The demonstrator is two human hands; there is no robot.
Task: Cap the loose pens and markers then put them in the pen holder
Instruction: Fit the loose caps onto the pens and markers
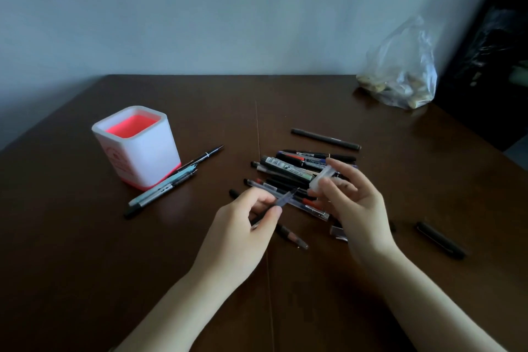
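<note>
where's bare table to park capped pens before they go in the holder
Bare table lies near-left, in front of the pen holder and left of the left hand gripping a pen. Another bare stretch runs behind the pen pile, between holder and plastic bag. Crowded: the pile itself, under the right hand and its cap.

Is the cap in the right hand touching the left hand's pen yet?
Apart. Head view: pile shows between cap and pen tip.

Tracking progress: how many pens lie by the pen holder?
3, right of the pen holder: thin black pen farthest, teal pen, dark pen nearest. Overlap may hide another.
</note>
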